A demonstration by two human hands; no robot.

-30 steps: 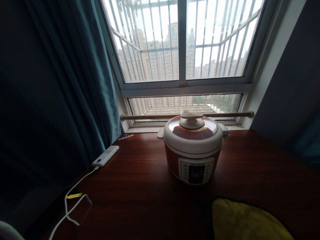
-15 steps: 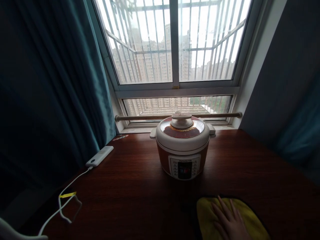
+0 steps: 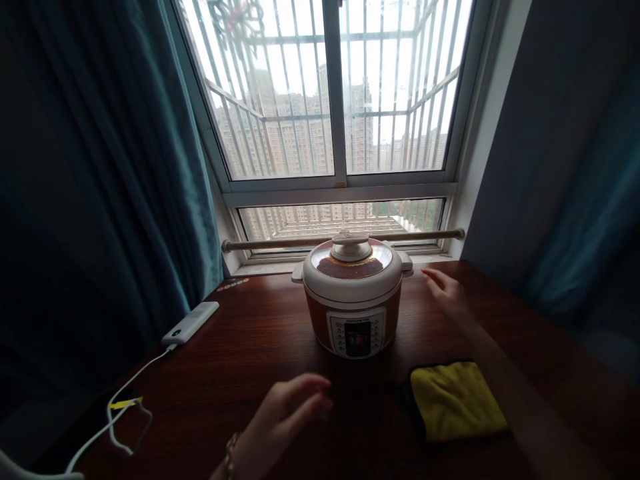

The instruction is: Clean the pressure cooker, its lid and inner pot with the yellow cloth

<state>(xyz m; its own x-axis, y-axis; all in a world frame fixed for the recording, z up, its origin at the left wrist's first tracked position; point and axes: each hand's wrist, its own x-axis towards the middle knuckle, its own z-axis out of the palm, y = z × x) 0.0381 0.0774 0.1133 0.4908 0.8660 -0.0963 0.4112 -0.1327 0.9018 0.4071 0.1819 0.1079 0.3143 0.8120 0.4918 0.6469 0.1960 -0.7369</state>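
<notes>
A white and reddish-brown electric pressure cooker (image 3: pixel 353 293) stands upright on the dark wooden table, its lid on and its control panel facing me. My right hand (image 3: pixel 445 292) reaches beside the cooker's right handle, fingers apart and holding nothing, with a small gap to the handle. In front of the cooker hovers my left hand (image 3: pixel 293 407), a bracelet at the wrist; its fingers are curved and apart, with nothing in them. A folded yellow cloth (image 3: pixel 457 403) with a dark edge lies on the table under my right forearm.
The wooden table (image 3: pixel 240 360) runs up to the barred window (image 3: pixel 320 100). At the left lie a white power strip (image 3: pixel 191 323) and its white cable (image 3: pixel 145 360) with a yellow tag. A blue curtain (image 3: pixel 165 167) hangs at the left, and a rod crosses behind the cooker.
My right hand has left the yellow cloth and moved up to the cooker's right side. My left hand has come into view in front of the cooker. The view has shifted slightly.
</notes>
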